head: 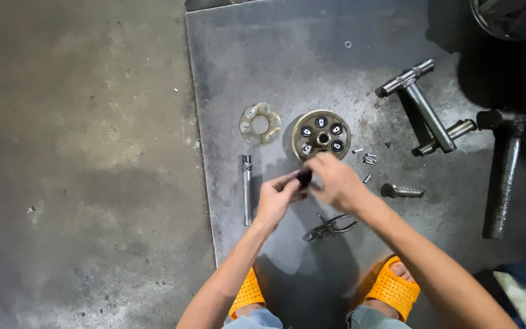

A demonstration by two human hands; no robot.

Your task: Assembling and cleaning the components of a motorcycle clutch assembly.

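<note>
- The left hand and the right hand are meeting over the grey metal plate; between their fingertips they are pinching a small dark part; both hands are closing on it, the left from below-left, the right from above-right.
- The part is sitting in the air just near the toothed clutch hub; the hub is lying flat, directly ahead of the fingertips, the right hand being the nearer and partly overlapping its near rim.
- The part is too small and shadowed to be showing a long axis; I cannot tell its shape.
- A thin round plate with holes is lying left of the hub, apart from it; a slim steel rod is lying left of the left hand, its length running away from the person.
- Pliers are resting under the wrists; small bolts are scattered right of the hub; a T-handled threaded tool is lying further right.
- Orange sandals are showing at the plate's near edge.
</note>
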